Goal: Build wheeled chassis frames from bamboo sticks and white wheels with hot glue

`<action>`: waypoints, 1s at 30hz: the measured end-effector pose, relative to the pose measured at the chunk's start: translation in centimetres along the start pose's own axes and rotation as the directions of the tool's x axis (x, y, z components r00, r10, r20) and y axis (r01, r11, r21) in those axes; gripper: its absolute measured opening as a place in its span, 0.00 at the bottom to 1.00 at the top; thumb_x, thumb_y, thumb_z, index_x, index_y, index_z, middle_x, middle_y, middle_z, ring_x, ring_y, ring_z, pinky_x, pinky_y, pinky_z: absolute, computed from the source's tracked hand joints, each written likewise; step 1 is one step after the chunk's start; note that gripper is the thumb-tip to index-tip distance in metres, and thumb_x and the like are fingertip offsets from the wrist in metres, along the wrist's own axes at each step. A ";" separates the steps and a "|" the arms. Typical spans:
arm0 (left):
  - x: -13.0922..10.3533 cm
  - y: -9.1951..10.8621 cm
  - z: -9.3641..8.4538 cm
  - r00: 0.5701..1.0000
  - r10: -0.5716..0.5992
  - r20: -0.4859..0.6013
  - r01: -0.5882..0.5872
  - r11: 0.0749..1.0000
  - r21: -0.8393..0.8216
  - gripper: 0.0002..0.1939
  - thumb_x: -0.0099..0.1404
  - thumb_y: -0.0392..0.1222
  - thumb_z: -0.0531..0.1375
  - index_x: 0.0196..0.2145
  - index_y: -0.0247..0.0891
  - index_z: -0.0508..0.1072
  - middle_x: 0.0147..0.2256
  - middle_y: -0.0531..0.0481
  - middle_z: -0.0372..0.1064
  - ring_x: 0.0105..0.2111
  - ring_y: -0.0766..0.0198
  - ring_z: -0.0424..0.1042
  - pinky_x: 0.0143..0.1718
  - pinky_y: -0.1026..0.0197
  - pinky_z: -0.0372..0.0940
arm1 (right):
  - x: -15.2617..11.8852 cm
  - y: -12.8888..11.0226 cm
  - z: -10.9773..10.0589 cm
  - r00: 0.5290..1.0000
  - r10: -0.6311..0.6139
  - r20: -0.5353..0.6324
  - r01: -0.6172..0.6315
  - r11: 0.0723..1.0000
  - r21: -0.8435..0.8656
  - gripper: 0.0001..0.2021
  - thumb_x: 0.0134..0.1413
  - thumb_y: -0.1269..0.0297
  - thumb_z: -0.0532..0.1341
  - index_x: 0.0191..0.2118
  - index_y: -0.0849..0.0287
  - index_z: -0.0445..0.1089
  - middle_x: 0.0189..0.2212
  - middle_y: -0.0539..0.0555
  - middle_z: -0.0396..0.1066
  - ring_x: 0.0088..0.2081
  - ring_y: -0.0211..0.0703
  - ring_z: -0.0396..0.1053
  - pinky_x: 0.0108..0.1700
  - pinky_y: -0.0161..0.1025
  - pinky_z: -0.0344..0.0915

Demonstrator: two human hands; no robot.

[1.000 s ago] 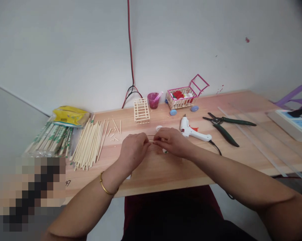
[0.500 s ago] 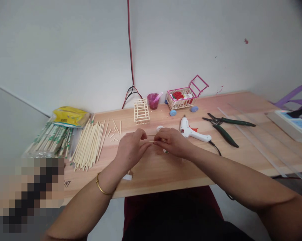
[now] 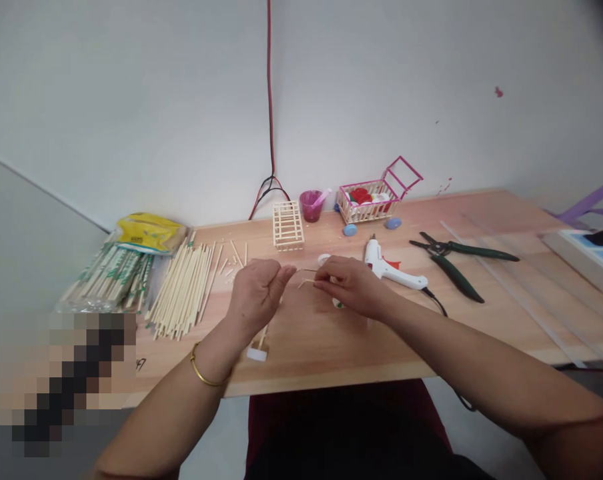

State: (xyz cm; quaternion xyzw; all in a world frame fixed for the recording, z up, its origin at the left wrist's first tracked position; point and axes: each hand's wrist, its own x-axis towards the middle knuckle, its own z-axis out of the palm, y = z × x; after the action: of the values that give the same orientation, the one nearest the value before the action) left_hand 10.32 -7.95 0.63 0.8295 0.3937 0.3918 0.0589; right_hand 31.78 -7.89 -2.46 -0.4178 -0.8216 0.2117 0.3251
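Note:
My right hand (image 3: 349,283), over the middle of the table, pinches thin wooden sticks (image 3: 309,281) whose pale ends stick out to the left. The lower one seems to have a bent or angled end. Close by on the left, my left hand (image 3: 259,293) is closed, thumb pressed to the curled forefinger; whatever may be inside is hidden. Below my left wrist lies a stick with a white block (image 3: 257,354) at its end. A white ring-shaped piece (image 3: 324,259) lies behind my right fingers. To their right rests a white glue gun (image 3: 391,268).
Loose wooden sticks (image 3: 181,290) and packaged ones (image 3: 104,277) lie left, beside a yellow packet (image 3: 150,232). Along the wall stand a stick frame (image 3: 288,227), a purple cup (image 3: 311,208) and a small stick cart (image 3: 369,203). Green-handled pliers (image 3: 454,260) and a power strip (image 3: 586,260) are right.
My left hand has drawn slightly away from my right and its fingers have curled in. The stick ends at my right fingertips show more clearly. The view has shifted slightly.

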 end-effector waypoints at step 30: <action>-0.8 -0.3 2.4 0.992 0.127 -0.007 -0.126 0.986 0.106 0.12 0.63 0.49 0.60 0.34 0.36 0.70 0.29 0.48 0.71 0.30 0.62 0.70 0.34 0.59 0.63 | -0.4 -0.6 -0.5 0.998 0.007 -0.055 -0.001 0.993 0.114 0.06 0.57 0.64 0.60 0.31 0.59 0.70 0.27 0.50 0.66 0.29 0.35 0.61 0.32 0.34 0.58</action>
State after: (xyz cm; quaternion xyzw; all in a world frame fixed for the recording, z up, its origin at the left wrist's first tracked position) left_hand 11.47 -7.80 -1.64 0.8521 0.3610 0.3789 -0.0126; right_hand 32.00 -8.51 -1.90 -0.4059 -0.7979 0.2474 0.3707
